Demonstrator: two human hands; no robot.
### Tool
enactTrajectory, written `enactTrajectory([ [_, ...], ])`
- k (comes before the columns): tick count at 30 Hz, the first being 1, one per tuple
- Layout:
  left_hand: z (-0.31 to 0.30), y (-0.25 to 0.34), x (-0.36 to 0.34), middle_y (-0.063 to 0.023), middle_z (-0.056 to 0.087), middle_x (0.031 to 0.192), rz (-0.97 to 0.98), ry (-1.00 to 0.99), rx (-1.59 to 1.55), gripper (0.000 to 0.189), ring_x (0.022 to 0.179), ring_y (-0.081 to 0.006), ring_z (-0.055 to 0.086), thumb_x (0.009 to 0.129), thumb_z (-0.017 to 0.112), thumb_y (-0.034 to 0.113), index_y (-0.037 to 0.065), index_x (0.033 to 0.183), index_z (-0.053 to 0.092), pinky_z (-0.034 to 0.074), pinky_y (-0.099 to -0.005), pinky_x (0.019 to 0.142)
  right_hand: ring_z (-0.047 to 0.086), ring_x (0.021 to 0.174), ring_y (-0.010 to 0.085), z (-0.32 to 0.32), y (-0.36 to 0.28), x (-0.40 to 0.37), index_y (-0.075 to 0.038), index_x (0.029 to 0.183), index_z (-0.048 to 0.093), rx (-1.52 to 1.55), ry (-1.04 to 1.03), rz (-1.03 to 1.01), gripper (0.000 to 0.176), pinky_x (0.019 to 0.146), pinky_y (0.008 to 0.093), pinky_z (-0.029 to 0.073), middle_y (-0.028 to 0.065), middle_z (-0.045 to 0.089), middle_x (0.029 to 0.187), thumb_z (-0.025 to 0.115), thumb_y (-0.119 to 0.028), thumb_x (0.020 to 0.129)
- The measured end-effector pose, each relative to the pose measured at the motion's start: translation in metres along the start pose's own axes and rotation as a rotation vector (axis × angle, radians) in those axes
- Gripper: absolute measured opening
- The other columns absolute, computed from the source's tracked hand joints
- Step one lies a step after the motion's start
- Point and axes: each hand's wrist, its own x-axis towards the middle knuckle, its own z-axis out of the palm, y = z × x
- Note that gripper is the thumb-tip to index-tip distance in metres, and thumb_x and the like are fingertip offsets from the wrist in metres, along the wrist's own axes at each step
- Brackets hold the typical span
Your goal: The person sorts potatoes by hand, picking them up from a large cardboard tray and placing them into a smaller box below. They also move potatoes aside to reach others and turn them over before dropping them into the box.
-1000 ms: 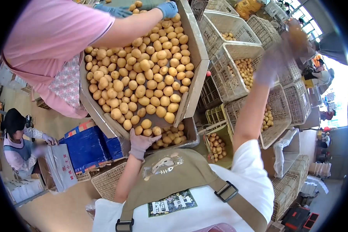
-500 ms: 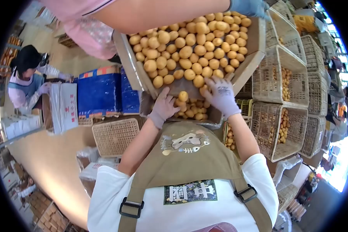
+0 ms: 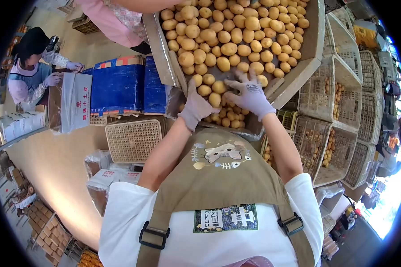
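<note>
Many round yellow potatoes (image 3: pixel 229 49) lie on a tray with raised cardboard-like edges (image 3: pixel 298 80). At its near opening, my gloved left hand (image 3: pixel 199 106) curves beside a small group of potatoes, its fingers apart and touching some of them. Opposite it, my gloved right hand (image 3: pixel 249 95) is spread over the potatoes, palm down. Neither hand is closed round a potato. Below the opening, more potatoes (image 3: pixel 229 116) fill a lined box (image 3: pixel 249 132) right in front of my apron.
Stacked plastic crates (image 3: pixel 316 98) with potatoes stand at the right. An upturned crate (image 3: pixel 133 140) and blue-covered boxes (image 3: pixel 118 86) are at the left. A co-worker (image 3: pixel 29 71) handles a white carton (image 3: pixel 75 104). Another person's arm and pink clothing (image 3: pixel 116 22) show at the top.
My hands have come nearer each other at the tray opening, around a group of potatoes. The view has shifted, and the other person's arm has moved up, mostly out of view.
</note>
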Motion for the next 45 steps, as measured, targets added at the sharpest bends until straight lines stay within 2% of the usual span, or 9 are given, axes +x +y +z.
enactTrajectory([
  [4,-0.002,-0.005,-0.007,-0.0085,0.036,0.157,-0.05,-0.047,0.082,0.078,0.145,-0.0375,0.03,0.095,0.042,0.067,0.019,0.154,0.028,0.021,-0.0756,0.11,0.052,0.128,0.0368,-0.001,0.006,-0.002,-0.018,0.117,0.073,-0.088,0.287,0.056,0.037,0.11,0.0502,0.035,0.0148,0.061,0.134,0.068,-0.04,0.087],
  [10,0.029,0.003,-0.01,-0.0104,0.034,0.157,-0.099,0.182,-0.212,0.076,0.144,-0.0401,0.032,0.096,0.036,0.069,0.02,0.154,0.029,0.021,-0.0775,0.109,0.045,0.136,0.0355,0.012,0.002,-0.007,-0.023,0.127,0.068,-0.237,0.245,-0.041,0.041,0.111,0.0653,0.028,0.013,0.047,0.15,0.066,-0.036,0.087],
  [14,0.019,0.003,-0.01,-0.0111,0.039,0.154,-0.098,0.038,-0.165,0.066,0.142,-0.0419,0.035,0.101,0.038,0.057,0.019,0.153,0.031,0.025,-0.0754,0.11,0.036,0.144,0.0349,0.009,0.023,0.015,-0.025,0.126,0.067,0.299,0.064,0.13,0.046,0.113,0.0676,0.022,0.0116,0.041,0.155,0.067,-0.04,0.083],
  [16,0.018,-0.001,-0.005,-0.0112,0.04,0.154,-0.097,0.071,-0.164,0.062,0.142,-0.0428,0.036,0.102,0.039,0.054,0.019,0.153,0.032,0.025,-0.0751,0.11,0.034,0.144,0.0377,0.003,-0.003,0.017,-0.029,0.13,0.065,0.074,0.474,0.148,0.051,0.113,0.0708,0.018,0.0128,0.039,0.156,0.068,-0.041,0.081],
  [27,0.017,-0.005,-0.006,-0.0066,0.021,0.164,-0.074,0.023,-0.22,0.084,0.149,-0.0425,0.023,0.094,0.024,0.076,0.024,0.16,0.015,0.019,-0.0788,0.109,0.028,0.149,0.0302,0.014,-0.015,-0.005,-0.027,0.132,0.066,0.067,-0.076,0.089,0.049,0.115,0.0742,0.003,0.0116,0.025,0.164,0.065,-0.044,0.086],
  [34,0.026,-0.006,-0.007,-0.0084,0.023,0.164,-0.033,-0.004,-0.271,0.084,0.148,-0.0414,0.025,0.095,0.025,0.075,0.023,0.16,0.015,0.025,-0.0762,0.108,0.068,0.091,0.0342,0.013,-0.031,0.007,-0.01,0.128,0.063,0.099,0.421,-0.113,0.043,0.08,0.0425,0.053,0.0163,0.064,0.123,0.064,-0.028,0.089],
  [37,0.018,-0.005,-0.002,-0.0087,0.027,0.162,-0.094,-0.009,-0.321,0.08,0.147,-0.0396,0.028,0.096,0.028,0.071,0.023,0.159,0.02,0.025,-0.0769,0.107,0.067,0.088,0.032,0.031,-0.05,0.029,-0.005,0.128,0.056,-0.055,0.276,0.009,0.045,0.072,0.0476,0.051,0.0152,0.065,0.1,0.063,-0.022,0.087],
  [42,0.003,-0.002,-0.004,-0.0071,0.043,0.153,-0.167,0.133,-0.089,0.068,0.139,-0.0333,0.041,0.096,0.043,0.059,0.018,0.15,0.036,0.022,-0.0772,0.107,0.064,0.094,0.0312,0.023,-0.02,0.006,-0.013,0.094,0.07,-0.037,0.285,-0.123,0.017,0.077,0.0455,0.05,0.0103,0.066,0.102,0.064,-0.027,0.086],
  [45,0.013,-0.002,-0.016,-0.008,0.049,0.148,-0.121,0.172,0.111,0.067,0.135,-0.0322,0.046,0.095,0.051,0.056,0.016,0.148,0.04,0.024,-0.0731,0.108,0.065,0.094,0.0307,0.018,-0.011,0.002,-0.012,0.105,0.07,0.034,0.378,-0.004,0.022,0.081,0.0455,0.051,0.0083,0.066,0.11,0.064,-0.022,0.086],
])
